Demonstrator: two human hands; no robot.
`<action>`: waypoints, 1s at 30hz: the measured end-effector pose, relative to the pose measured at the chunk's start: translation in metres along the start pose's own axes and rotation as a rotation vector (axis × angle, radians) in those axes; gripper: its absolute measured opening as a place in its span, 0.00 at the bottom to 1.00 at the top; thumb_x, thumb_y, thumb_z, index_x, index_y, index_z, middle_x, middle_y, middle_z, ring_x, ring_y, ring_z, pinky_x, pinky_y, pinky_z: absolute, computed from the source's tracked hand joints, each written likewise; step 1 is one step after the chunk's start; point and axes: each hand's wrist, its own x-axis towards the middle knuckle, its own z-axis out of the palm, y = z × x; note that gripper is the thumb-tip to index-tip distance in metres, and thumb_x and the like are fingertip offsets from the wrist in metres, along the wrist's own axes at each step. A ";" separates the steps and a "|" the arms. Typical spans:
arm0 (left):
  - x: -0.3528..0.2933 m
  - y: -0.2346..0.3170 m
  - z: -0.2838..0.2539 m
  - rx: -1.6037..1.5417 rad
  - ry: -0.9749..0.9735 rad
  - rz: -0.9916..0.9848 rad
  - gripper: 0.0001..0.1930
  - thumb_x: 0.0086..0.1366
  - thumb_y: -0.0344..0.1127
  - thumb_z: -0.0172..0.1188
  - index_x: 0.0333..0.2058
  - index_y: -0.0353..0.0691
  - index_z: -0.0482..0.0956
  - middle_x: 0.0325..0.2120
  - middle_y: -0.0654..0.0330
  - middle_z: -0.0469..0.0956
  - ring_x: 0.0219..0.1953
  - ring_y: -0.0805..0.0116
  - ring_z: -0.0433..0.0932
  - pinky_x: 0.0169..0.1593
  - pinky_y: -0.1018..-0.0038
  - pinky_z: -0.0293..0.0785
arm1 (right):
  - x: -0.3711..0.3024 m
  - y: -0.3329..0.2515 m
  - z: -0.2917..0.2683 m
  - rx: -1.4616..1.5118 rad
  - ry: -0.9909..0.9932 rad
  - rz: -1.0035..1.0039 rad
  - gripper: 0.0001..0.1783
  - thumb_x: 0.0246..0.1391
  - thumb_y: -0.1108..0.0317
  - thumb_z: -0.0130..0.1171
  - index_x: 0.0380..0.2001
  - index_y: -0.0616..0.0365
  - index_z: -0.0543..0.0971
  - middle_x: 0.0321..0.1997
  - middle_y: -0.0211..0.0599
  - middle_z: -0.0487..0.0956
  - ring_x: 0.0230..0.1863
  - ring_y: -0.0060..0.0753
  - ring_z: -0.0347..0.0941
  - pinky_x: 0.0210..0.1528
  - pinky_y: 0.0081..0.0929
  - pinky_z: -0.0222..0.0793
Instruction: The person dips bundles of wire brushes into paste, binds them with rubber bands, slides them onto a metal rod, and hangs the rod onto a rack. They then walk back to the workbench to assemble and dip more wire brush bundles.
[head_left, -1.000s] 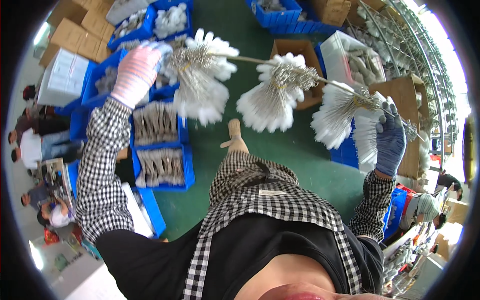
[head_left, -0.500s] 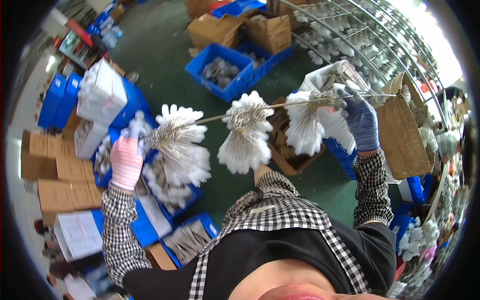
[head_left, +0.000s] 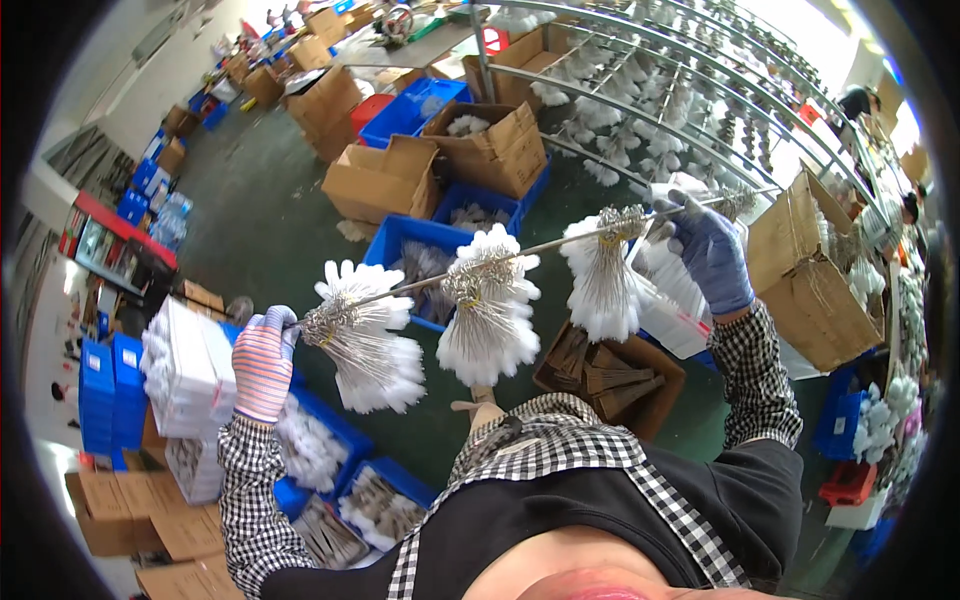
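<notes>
Rod (head_left: 550, 246), swung toward the rack (head_left: 640, 113), stretches between both hands (head_left: 265, 365) (head_left: 710, 258).

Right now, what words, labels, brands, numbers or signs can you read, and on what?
None clear enough to quote.
Cardboard box near the right hand: faint marks, too blurred to read.
Brown boxes, lower left: faint print, too small.
Blue bins, far left: small pale labels, unreadable.
Red-and-white sign by the rack: too small for any words.
Rod in both hands: no text visible.
</notes>
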 end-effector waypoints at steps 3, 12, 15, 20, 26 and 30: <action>0.109 -0.072 0.028 -0.023 0.030 0.086 0.05 0.64 0.31 0.60 0.37 0.42 0.74 0.27 0.55 0.78 0.34 0.52 0.78 0.39 0.59 0.73 | 0.106 0.018 0.019 0.042 -0.013 -0.055 0.27 0.69 0.58 0.48 0.61 0.70 0.69 0.57 0.50 0.78 0.43 0.28 0.76 0.39 0.21 0.73; 0.451 -0.197 0.089 -0.146 0.157 0.353 0.04 0.65 0.30 0.59 0.37 0.41 0.74 0.30 0.53 0.77 0.35 0.50 0.77 0.40 0.59 0.72 | 0.362 -0.028 0.068 0.034 0.212 -0.161 0.18 0.68 0.59 0.49 0.52 0.61 0.73 0.47 0.42 0.81 0.39 0.32 0.76 0.34 0.24 0.71; 0.530 -0.193 0.112 -0.207 0.211 0.471 0.04 0.66 0.31 0.58 0.38 0.41 0.74 0.30 0.53 0.78 0.35 0.50 0.77 0.40 0.59 0.72 | 0.388 -0.056 0.043 0.017 0.342 -0.164 0.16 0.68 0.60 0.50 0.49 0.61 0.74 0.45 0.45 0.82 0.37 0.34 0.79 0.29 0.25 0.70; 0.603 -0.180 0.120 -0.286 0.308 0.593 0.06 0.66 0.32 0.60 0.40 0.40 0.74 0.31 0.52 0.79 0.36 0.50 0.79 0.40 0.59 0.73 | 0.376 -0.107 0.064 -0.004 0.420 -0.198 0.17 0.67 0.62 0.51 0.50 0.64 0.74 0.43 0.45 0.83 0.35 0.32 0.78 0.31 0.23 0.71; 0.737 -0.146 0.133 -0.362 0.358 0.617 0.07 0.66 0.32 0.60 0.41 0.41 0.75 0.31 0.51 0.79 0.36 0.50 0.79 0.40 0.59 0.74 | 0.428 -0.180 0.062 -0.149 0.473 -0.295 0.20 0.65 0.59 0.56 0.52 0.65 0.75 0.51 0.44 0.82 0.36 0.27 0.80 0.30 0.20 0.72; 0.883 -0.103 0.150 -0.347 0.388 0.614 0.12 0.66 0.28 0.57 0.48 0.42 0.74 0.34 0.48 0.78 0.37 0.47 0.79 0.41 0.59 0.74 | 0.522 -0.251 0.012 -0.175 0.556 -0.348 0.18 0.64 0.65 0.55 0.53 0.63 0.71 0.49 0.52 0.82 0.39 0.37 0.81 0.31 0.25 0.75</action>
